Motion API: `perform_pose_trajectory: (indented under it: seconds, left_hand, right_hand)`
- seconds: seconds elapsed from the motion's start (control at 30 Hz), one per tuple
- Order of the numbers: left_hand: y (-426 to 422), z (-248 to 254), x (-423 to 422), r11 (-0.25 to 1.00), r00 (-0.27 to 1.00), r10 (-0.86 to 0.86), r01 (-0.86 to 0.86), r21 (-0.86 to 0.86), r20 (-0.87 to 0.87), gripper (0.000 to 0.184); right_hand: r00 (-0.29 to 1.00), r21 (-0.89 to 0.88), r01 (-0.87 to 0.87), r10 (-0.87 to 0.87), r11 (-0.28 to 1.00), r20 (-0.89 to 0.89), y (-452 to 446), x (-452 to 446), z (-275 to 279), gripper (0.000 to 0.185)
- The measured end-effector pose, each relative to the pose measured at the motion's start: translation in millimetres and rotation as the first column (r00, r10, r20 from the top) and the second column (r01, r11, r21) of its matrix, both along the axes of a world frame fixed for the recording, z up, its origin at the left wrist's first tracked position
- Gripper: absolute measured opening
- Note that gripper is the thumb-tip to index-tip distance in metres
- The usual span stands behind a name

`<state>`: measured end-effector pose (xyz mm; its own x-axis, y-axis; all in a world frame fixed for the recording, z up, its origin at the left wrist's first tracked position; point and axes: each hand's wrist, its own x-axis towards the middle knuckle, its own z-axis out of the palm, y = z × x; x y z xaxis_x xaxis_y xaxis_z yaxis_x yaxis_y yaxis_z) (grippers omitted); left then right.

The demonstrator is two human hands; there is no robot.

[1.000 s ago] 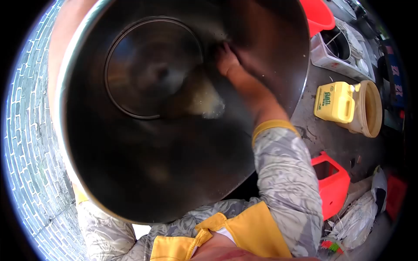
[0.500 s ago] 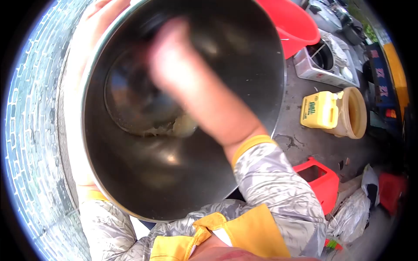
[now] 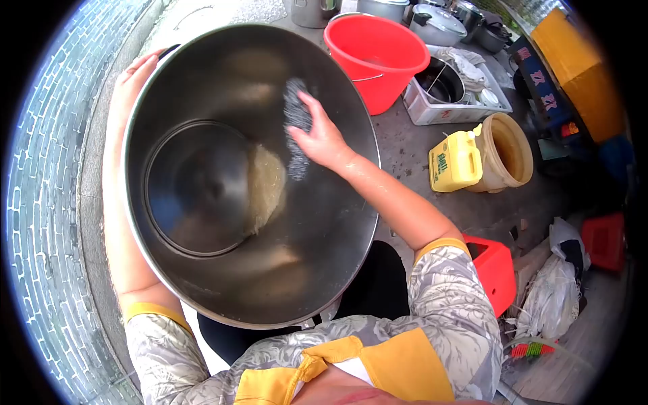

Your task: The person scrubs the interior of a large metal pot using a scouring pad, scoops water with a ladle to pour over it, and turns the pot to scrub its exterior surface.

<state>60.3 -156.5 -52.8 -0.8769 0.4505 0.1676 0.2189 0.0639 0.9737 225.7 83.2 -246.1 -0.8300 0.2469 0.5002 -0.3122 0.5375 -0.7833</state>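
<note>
A large, deep metal pot (image 3: pixel 202 277) lies tipped on its side in front of my body, its mouth facing me. My left hand (image 3: pixel 137 73) is closed at the upper left of its rim, by a dark handle; part of the grip is hidden behind the pot. Inside the mouth, my right hand (image 3: pixel 322 138) holds a grey steel wool scrubber (image 3: pixel 297 111) between thumb and fingers, against or close to the right inner wall. Murky, yellowish liquid (image 3: pixel 266 185) is pooled in the pot beside its round bottom.
A red bucket (image 3: pixel 378 57) stands beyond the pot, near a white crate (image 3: pixel 425 115) of cookware. To the right are a yellow jug (image 3: pixel 453 162), a beige bucket (image 3: pixel 523 158) and a red plastic stool (image 3: pixel 496 277). A brick wall (image 3: pixel 47 202) runs along the left.
My right hand has come from deep near the pot's bottom to the right inner wall, and the scrubber now shows. The pot sits further left and lower in view, and the liquid pools further right.
</note>
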Motion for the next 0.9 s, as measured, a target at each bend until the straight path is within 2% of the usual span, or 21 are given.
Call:
perform_pose_trajectory:
  seconds: [0.03, 0.07, 0.1, 0.17, 0.23, 0.3, 0.37, 0.43, 0.5, 0.57, 0.63, 0.67, 0.7, 0.73, 0.8, 0.87, 0.9]
  left_hand:
    - [2, -2, -4, 0.997, 0.998, -0.039, 0.035, 0.062, 0.058, 0.028]
    - [8, -2, -1, 0.999, 0.999, 0.003, -0.005, 0.048, 0.038, 0.026]
    - [11, -6, -8, 0.998, 0.999, 0.029, -0.03, 0.047, 0.034, 0.026]
    - [16, -7, -14, 0.995, 0.994, -0.064, 0.057, 0.076, 0.092, 0.027]
    - [19, -5, -14, 0.998, 0.997, -0.048, 0.045, 0.046, 0.064, 0.027]
    - [14, -10, -20, 0.994, 0.992, -0.105, 0.104, 0.03, 0.062, 0.027]
    - [11, -6, -17, 0.998, 0.997, -0.069, 0.069, 0.012, 0.04, 0.027]
    - [8, -2, -9, 0.999, 1.0, -0.017, 0.017, -0.035, 0.005, 0.03]
    - [10, -2, -9, 0.997, 0.999, -0.026, 0.024, -0.07, -0.029, 0.031]
    - [12, -1, -12, 0.998, 0.999, -0.038, 0.037, -0.056, -0.004, 0.032]
    - [6, -2, -10, 0.999, 1.0, -0.017, 0.017, -0.04, 0.016, 0.032]
    - [0, -1, -8, 1.0, 0.999, 0.021, -0.021, -0.001, 0.036, 0.03]
    - [-7, -1, -11, 0.997, 0.997, 0.061, -0.064, 0.037, 0.056, 0.028]
    - [-23, -7, -30, 0.998, 0.991, 0.022, -0.029, -0.055, -0.131, 0.029]
    - [-27, -9, -27, 0.998, 0.994, 0.044, -0.049, -0.04, -0.104, 0.029]
    - [-25, -5, -21, 0.998, 0.996, 0.062, -0.063, -0.023, -0.057, 0.029]
    - [-23, -2, -19, 0.997, 0.997, 0.071, -0.071, -0.012, -0.039, 0.029]
  right_hand:
    - [0.988, 0.148, 0.031, -0.008, 0.988, -0.154, -10, -4, 39, 0.072]
    - [0.965, 0.216, 0.022, 0.035, 0.976, -0.258, -19, -10, 73, 0.075]
    - [0.924, 0.272, 0.056, 0.054, 0.961, -0.38, -28, -23, 95, 0.078]
    - [0.861, 0.31, 0.098, 0.075, 0.946, -0.503, -49, -47, 136, 0.077]
    - [0.89, 0.489, 0.199, 0.052, 0.849, -0.452, -58, -76, 149, 0.073]
    - [0.92, 0.512, 0.176, 0.045, 0.841, -0.389, -55, -105, 145, 0.068]
    - [0.868, 0.578, 0.284, 0.05, 0.765, -0.494, -30, -122, 140, 0.062]
    - [0.841, 0.572, 0.306, 0.065, 0.761, -0.537, -23, -135, 135, 0.06]
    - [0.793, 0.517, 0.405, -0.009, 0.754, -0.609, -20, -136, 131, 0.057]
    - [0.838, 0.316, 0.371, -0.169, 0.873, -0.518, 1, -198, 64, 0.075]
    - [0.919, 0.439, 0.394, -0.351, 0.807, -0.178, 28, -137, 96, 0.053]
    - [0.919, 0.411, 0.383, -0.384, 0.827, -0.084, 58, -130, 72, 0.049]
    - [0.893, 0.437, 0.448, -0.418, 0.78, -0.169, 88, -120, 27, 0.048]
    - [0.862, 0.466, 0.484, -0.497, 0.741, -0.105, 103, -99, 0, 0.049]
    - [0.764, 0.451, 0.434, -0.584, 0.78, 0.274, 110, -46, -26, 0.053]
    - [0.66, 0.44, 0.483, -0.645, 0.757, 0.386, 108, -5, -44, 0.05]
    - [0.66, 0.441, 0.483, -0.646, 0.756, 0.385, 115, 6, -48, 0.05]
